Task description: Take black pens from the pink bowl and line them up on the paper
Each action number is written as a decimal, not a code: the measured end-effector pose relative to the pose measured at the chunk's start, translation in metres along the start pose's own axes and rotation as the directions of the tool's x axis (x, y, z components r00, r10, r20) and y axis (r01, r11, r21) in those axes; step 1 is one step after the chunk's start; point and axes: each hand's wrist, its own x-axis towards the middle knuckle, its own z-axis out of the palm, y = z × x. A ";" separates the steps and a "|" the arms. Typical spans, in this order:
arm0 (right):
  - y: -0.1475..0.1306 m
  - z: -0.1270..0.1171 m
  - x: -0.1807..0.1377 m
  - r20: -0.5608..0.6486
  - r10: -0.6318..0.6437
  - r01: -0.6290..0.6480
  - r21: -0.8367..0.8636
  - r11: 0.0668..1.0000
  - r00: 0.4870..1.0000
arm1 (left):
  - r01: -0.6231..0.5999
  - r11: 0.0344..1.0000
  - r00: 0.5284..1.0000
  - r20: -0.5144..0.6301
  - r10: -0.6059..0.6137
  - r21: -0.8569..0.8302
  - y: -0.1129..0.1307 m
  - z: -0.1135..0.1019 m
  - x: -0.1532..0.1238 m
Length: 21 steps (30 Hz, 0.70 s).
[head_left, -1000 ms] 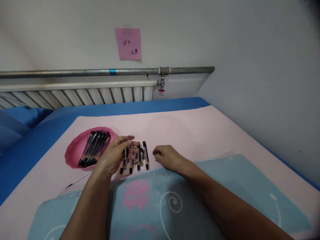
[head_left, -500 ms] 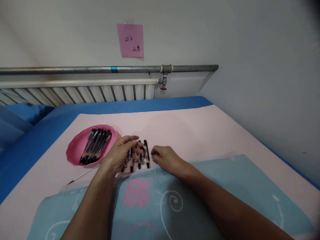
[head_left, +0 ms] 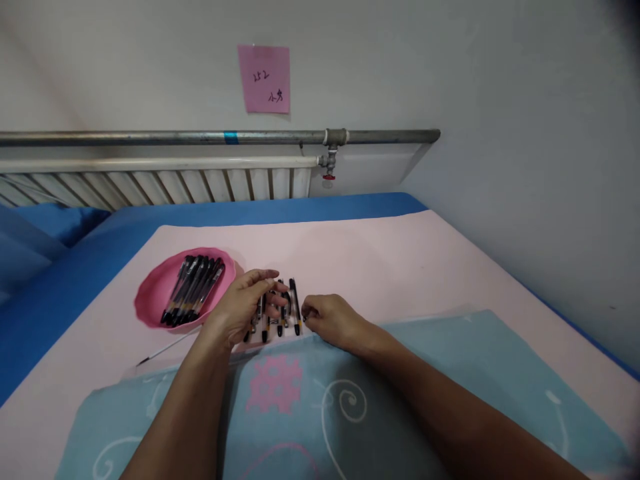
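Several black-capped clear pens lie side by side on the pink tabletop, among them the rightmost pen [head_left: 295, 307]. My left hand [head_left: 245, 300] is over the left part of this row, its fingers loosely spread and partly hiding the pens. A dark curved bit shows by its fingertips; I cannot tell if it is touched. Just right of the row, my right hand [head_left: 327, 317] has its fingers curled together, with a tiny dark spot at the fingertips too small to name. A pink scalloped bowl [head_left: 145, 303] at the left holds a bundle of similar pens [head_left: 193, 290].
A thin white stick with a dark tip [head_left: 163, 351] lies in front of the bowl. Light blue patterned cloth [head_left: 440, 373] covers the near edge. Behind the table run a metal pipe [head_left: 165, 138] and a radiator [head_left: 215, 185]; a wall stands at the right.
Both hands stay nearly in place. A small dark spot now shows at my right fingertips. The whole view has shifted very slightly.
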 end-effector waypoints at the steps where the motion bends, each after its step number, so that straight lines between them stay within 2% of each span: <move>1: 0.000 0.000 0.000 -0.003 0.005 -0.005 -0.001 1.000 1.000 | -0.004 1.000 1.000 0.001 0.004 0.002 0.000 0.000 0.000; 5: 0.001 0.001 0.002 -0.010 0.057 -0.057 -0.026 0.998 0.998 | -0.009 1.000 1.000 0.001 0.009 -0.003 -0.001 -0.001 0.000; 15: -0.003 0.002 0.000 0.032 0.009 -0.010 0.004 1.000 0.999 | 0.002 1.000 1.000 0.003 -0.002 -0.010 -0.001 -0.001 0.000; 21: 0.000 0.000 0.001 0.002 0.058 -0.058 0.123 0.991 0.998 | 0.030 0.998 0.999 0.023 -0.028 -0.063 -0.001 0.000 0.000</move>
